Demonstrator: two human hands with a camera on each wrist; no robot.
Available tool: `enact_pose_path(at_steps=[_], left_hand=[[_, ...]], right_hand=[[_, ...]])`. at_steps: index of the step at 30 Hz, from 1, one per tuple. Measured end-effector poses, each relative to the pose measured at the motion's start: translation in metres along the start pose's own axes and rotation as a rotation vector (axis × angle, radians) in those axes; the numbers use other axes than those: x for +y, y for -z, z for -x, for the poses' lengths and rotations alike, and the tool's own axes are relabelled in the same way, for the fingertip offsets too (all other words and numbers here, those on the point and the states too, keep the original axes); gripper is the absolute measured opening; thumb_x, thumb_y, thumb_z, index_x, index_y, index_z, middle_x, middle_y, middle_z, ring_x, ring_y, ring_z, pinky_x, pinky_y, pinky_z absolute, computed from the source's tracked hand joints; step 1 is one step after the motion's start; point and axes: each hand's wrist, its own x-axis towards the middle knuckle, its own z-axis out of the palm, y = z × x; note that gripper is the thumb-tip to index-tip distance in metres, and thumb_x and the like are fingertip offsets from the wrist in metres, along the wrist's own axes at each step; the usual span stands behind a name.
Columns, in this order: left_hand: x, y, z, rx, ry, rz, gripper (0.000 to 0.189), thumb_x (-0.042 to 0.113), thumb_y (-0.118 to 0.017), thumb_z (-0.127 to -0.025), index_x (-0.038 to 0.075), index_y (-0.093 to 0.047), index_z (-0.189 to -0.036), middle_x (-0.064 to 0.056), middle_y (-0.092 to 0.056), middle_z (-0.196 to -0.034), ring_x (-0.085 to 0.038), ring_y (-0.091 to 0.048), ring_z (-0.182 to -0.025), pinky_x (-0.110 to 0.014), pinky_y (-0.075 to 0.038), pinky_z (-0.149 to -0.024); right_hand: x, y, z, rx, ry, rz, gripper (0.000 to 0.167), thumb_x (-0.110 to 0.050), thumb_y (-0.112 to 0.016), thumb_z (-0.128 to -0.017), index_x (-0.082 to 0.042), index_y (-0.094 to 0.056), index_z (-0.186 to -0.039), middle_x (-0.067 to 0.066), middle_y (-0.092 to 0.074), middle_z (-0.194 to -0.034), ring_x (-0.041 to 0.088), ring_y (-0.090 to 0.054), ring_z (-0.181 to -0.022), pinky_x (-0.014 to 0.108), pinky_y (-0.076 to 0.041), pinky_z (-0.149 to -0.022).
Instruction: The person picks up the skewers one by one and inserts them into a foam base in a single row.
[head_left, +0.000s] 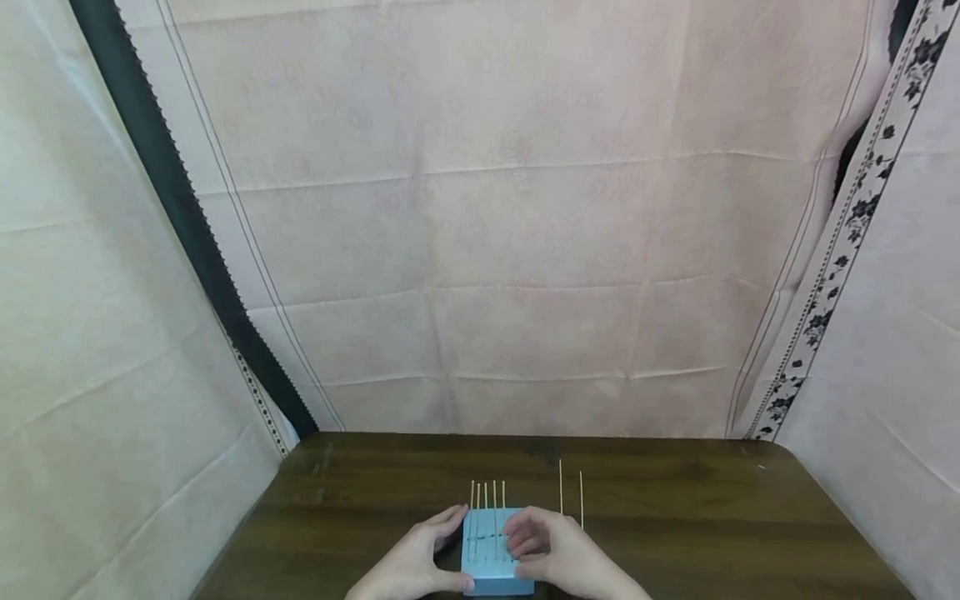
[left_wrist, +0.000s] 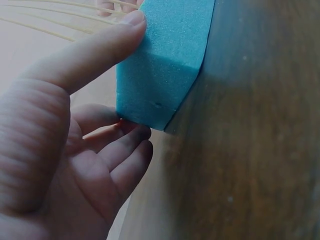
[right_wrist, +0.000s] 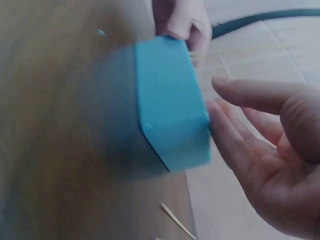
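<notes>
A light blue foam block (head_left: pixel 491 557) rests on the table, with several thin wooden sticks (head_left: pixel 486 496) standing up out of its top. My left hand (head_left: pixel 414 557) grips the block from the left side. In the left wrist view its thumb lies along one edge, while its fingers curl against the block's end. At the right side of the block is my right hand (head_left: pixel 551 546), fingers bent loosely. The right wrist view shows its fingertips at the edge of the block (right_wrist: pixel 167 85), the thumb held apart from them and no stick visible between.
Two more thin sticks (head_left: pixel 560 483) lie on the dark wooden table (head_left: pixel 375 475) just beyond my right hand. A pale cloth (head_left: pixel 525 250) hangs behind the table, with further cloth panels at left and right. A tiny blue crumb (right_wrist: pixel 101 32) lies near the block.
</notes>
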Motion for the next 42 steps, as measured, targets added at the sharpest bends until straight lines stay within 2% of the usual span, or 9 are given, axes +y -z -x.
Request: enact_pose_path(at_steps=[4,10,14,19,23,29,42], left_hand=[[-0.001,-0.003,0.0,0.007,-0.001,-0.005,0.1,0.04,-0.09,-0.088,-0.002,-0.039,-0.163,-0.026,-0.039,-0.166,-0.044,-0.038,-0.152,-0.047,-0.041,-0.118],[0.002,-0.002,-0.001,0.0,0.016,-0.011,0.102,0.041,-0.091,-0.087,-0.002,-0.039,-0.163,-0.027,-0.037,-0.167,-0.046,-0.036,-0.152,-0.057,-0.041,-0.117],[0.002,-0.001,0.0,0.005,0.016,-0.032,0.102,0.043,-0.091,-0.086,-0.001,-0.04,-0.163,-0.027,-0.037,-0.167,-0.047,-0.037,-0.152,-0.057,-0.041,-0.117],[0.002,-0.002,0.001,0.014,0.029,-0.053,0.102,0.044,-0.091,-0.085,0.0,-0.041,-0.163,-0.027,-0.038,-0.167,-0.047,-0.038,-0.151,-0.062,-0.04,-0.117],[0.004,-0.003,0.001,0.017,0.041,-0.057,0.102,0.044,-0.092,-0.085,0.001,-0.042,-0.163,-0.026,-0.039,-0.167,-0.047,-0.039,-0.151,-0.066,-0.039,-0.116],[0.005,-0.002,0.001,0.029,0.046,-0.077,0.103,0.046,-0.091,-0.085,0.001,-0.042,-0.163,-0.026,-0.038,-0.167,-0.048,-0.039,-0.151,-0.069,-0.037,-0.116],[0.003,-0.002,0.001,0.024,0.032,-0.066,0.104,0.046,-0.091,-0.085,-0.001,-0.041,-0.163,-0.027,-0.038,-0.167,-0.047,-0.038,-0.151,-0.067,-0.038,-0.116]], right_hand=[[-0.004,0.019,0.009,-0.006,-0.048,-0.011,0.044,0.006,-0.083,-0.086,-0.003,-0.068,-0.127,0.011,-0.072,-0.117,0.031,-0.071,-0.109,0.037,-0.063,-0.088],[-0.003,0.056,0.019,0.057,-0.065,0.086,0.046,0.006,-0.085,-0.083,-0.002,-0.069,-0.126,0.014,-0.071,-0.12,0.037,-0.07,-0.109,0.041,-0.063,-0.082],[0.005,0.069,0.022,0.108,-0.075,0.109,0.045,0.006,-0.086,-0.082,0.004,-0.068,-0.124,0.018,-0.071,-0.116,0.039,-0.072,-0.105,0.038,-0.063,-0.08],[0.016,0.073,0.027,0.183,-0.108,0.207,0.042,0.003,-0.089,-0.079,0.003,-0.071,-0.116,0.014,-0.072,-0.105,0.028,-0.073,-0.091,0.034,-0.062,-0.074],[0.024,0.074,0.027,0.24,-0.168,0.229,0.04,0.002,-0.089,-0.078,0.002,-0.072,-0.114,0.012,-0.072,-0.104,0.023,-0.07,-0.09,0.035,-0.06,-0.07],[0.032,0.074,0.022,0.332,-0.223,0.255,0.046,0.002,-0.091,-0.075,0.0,-0.071,-0.117,0.01,-0.07,-0.105,0.021,-0.07,-0.089,0.036,-0.059,-0.072],[0.039,0.069,0.017,0.414,-0.232,0.249,0.061,0.012,-0.09,-0.072,0.002,-0.065,-0.127,0.013,-0.067,-0.112,0.024,-0.069,-0.09,0.042,-0.06,-0.076]])
